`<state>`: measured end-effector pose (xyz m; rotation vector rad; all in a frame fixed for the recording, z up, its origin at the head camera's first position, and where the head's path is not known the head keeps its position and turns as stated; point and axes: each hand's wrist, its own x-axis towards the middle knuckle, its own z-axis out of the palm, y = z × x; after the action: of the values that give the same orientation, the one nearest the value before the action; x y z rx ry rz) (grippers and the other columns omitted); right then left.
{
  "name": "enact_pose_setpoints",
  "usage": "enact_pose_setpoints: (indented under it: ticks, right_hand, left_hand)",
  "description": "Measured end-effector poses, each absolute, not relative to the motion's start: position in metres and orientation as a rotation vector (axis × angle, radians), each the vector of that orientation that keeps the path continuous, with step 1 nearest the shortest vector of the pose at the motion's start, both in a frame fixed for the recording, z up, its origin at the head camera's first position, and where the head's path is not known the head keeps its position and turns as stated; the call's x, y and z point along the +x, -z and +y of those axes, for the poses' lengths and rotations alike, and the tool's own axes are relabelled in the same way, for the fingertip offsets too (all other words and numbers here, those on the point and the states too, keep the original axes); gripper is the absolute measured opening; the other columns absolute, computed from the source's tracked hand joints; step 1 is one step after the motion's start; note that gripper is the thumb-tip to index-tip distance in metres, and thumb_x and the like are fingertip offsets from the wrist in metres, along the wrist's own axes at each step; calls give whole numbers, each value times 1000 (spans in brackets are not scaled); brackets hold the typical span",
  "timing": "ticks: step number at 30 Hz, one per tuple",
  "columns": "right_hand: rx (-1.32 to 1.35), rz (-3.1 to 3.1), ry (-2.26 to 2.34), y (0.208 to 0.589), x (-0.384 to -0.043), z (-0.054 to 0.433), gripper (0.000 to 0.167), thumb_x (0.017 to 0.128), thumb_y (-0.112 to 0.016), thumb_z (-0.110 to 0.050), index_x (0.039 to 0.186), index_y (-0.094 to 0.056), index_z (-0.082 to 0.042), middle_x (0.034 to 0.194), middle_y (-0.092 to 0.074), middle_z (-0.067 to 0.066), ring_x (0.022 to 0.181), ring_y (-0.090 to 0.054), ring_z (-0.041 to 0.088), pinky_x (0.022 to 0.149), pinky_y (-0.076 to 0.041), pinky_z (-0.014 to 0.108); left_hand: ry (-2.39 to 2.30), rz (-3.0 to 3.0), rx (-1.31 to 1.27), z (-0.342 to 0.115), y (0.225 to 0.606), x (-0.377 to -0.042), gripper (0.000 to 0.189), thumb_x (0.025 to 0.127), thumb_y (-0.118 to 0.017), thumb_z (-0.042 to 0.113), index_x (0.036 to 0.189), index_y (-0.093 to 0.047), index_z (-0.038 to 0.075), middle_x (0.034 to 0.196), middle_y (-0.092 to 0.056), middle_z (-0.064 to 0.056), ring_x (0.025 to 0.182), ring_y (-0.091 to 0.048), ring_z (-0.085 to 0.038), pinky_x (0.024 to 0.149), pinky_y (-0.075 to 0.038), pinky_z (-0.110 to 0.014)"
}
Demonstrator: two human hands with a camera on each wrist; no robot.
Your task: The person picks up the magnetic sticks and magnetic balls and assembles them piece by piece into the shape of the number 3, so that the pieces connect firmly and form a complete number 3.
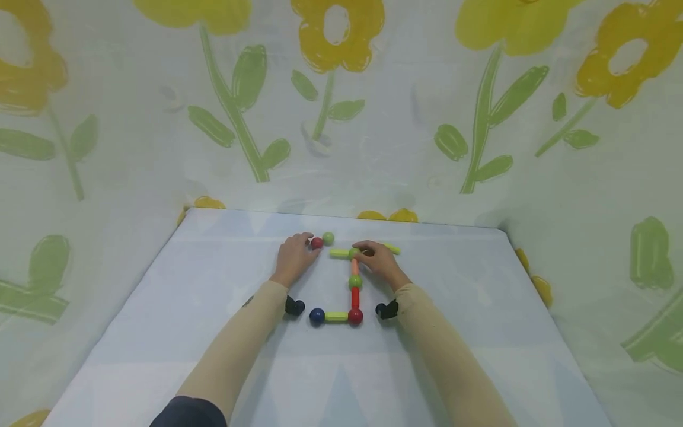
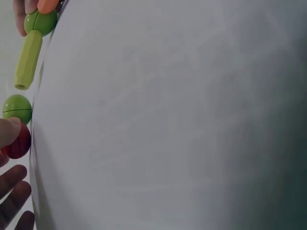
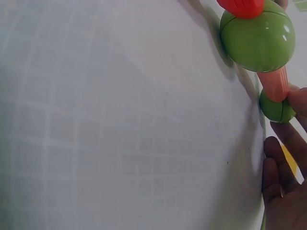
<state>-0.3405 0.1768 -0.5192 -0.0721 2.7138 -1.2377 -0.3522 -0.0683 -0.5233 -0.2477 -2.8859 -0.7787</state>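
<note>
My left hand [image 1: 295,259] pinches a red ball [image 1: 317,243] between thumb and finger at the far side of the table. Right beside that ball sits a loose green ball [image 1: 328,238]. A green ball [image 1: 354,254] is pinched by my right hand [image 1: 380,261], its thumb and fingertips showing in the right wrist view. From this ball a yellow-green rod [image 1: 339,253] points left and an orange rod [image 1: 354,267] runs toward me. The chain continues through another green ball [image 1: 355,281] and a red rod [image 1: 355,298] to a larger red ball [image 1: 355,316].
At the chain's near end, a yellow-green rod [image 1: 337,316] joins the larger red ball to a dark blue ball [image 1: 317,316]. Beyond my right hand lies another yellow-green rod [image 1: 392,248]. Flower-printed sheets [image 1: 384,130] stand around the white table [image 1: 160,320].
</note>
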Motion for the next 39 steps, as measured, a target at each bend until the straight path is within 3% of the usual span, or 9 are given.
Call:
enact_pose_setpoints:
  ticks: [10,25,39]
  right_hand:
    - [-72,2704,1240,519,-338,172,33,92,-67,-37,124,-65,-30,125,-64,-2,113,-57,21,98,-47,40]
    - [-78,2687,1283,518,-340,180,31,93,-66,-37,123,-65,-30,126,-63,-2,114,-57,22,99,-46,42]
    - [-104,2694,1290,520,-339,179,32,93,-66,-36,124,-65,-28,124,-65,-1,111,-57,21,96,-48,39]
  left_hand:
    - [869,-2865,-242,-73,526,-356,35,91,-70,31,123,-64,17,112,-69,-6,100,-62,-24,90,-48,-42]
    - [928,-2918,-294,-70,531,-355,39,87,-73,35,123,-64,21,113,-71,-2,106,-62,-22,97,-48,-41]
    - [933,-2870,-338,-64,534,-348,39,86,-74,33,122,-65,21,109,-70,-2,103,-63,-22,94,-48,-42]
